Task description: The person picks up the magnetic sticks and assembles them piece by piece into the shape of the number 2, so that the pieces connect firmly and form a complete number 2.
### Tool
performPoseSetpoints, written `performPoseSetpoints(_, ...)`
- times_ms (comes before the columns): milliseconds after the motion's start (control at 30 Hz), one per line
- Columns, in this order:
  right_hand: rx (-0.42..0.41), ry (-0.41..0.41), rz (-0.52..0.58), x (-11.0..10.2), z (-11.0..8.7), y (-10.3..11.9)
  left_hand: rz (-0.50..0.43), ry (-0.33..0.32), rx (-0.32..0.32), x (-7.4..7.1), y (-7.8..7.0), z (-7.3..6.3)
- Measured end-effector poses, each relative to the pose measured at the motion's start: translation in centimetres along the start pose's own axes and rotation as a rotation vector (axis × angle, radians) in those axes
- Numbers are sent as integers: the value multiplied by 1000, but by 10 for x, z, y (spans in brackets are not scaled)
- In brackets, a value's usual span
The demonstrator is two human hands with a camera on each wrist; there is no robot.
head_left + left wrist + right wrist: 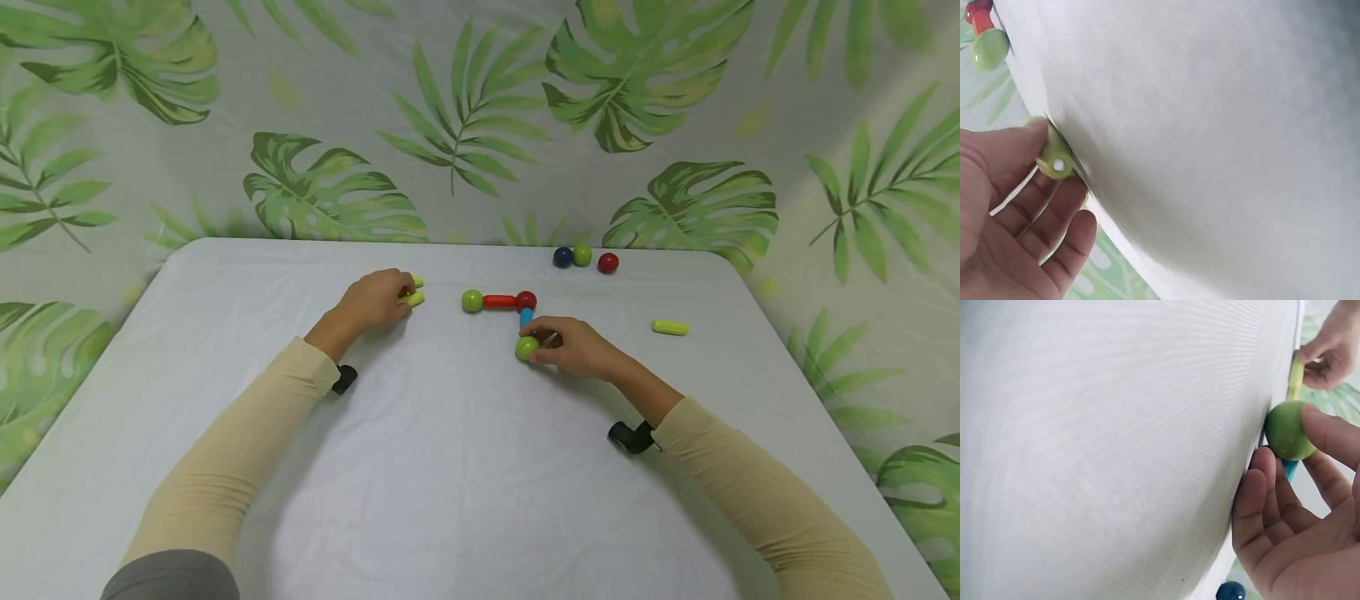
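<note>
My left hand (375,300) pinches a yellow-green rod (412,298) low over the white table, left of the middle. In the left wrist view the rod (1057,159) shows a hole in its end. A second yellow-green rod (417,282) lies just behind it, partly hidden by the fingers. My right hand (573,346) holds a green ball (527,348) between thumb and fingers. That ball sits at the near end of a blue rod (526,317), which runs back to a red ball (527,301). From there a red rod (500,302) leads left to another green ball (472,301).
Near the far edge of the white table (450,467) stand a dark blue ball (562,257), a green ball (582,255) and a red ball (608,262). One more yellow-green rod (670,327) lies at the right. Leaf-patterned cloth (465,125) hangs behind the table.
</note>
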State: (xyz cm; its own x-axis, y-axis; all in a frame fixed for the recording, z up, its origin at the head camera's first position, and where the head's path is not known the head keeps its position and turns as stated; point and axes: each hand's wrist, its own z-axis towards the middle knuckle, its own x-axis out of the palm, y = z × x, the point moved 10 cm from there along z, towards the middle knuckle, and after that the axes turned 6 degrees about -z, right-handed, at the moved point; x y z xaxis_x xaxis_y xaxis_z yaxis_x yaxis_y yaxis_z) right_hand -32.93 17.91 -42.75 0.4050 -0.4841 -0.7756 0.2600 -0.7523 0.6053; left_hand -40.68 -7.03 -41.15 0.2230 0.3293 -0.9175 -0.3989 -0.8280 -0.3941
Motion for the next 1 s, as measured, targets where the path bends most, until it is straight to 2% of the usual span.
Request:
performPoseSetpoints(200,0,6,-2,0,-1,1,-23,51,-13,5,-2,-2)
performPoseSetpoints(500,2,10,2,0,0,0,-47,49,5,5,-2,-4)
performPoseSetpoints(667,11,10,0,0,-1,1,-96,35,32,6,-5,-6)
performPoseSetpoints(800,7,8,-4,0,-1,2,-148,41,101,9,-21,-9)
performPoseSetpoints(1000,10,11,6,-1,-1,3,-177,68,235,19,-61,-15)
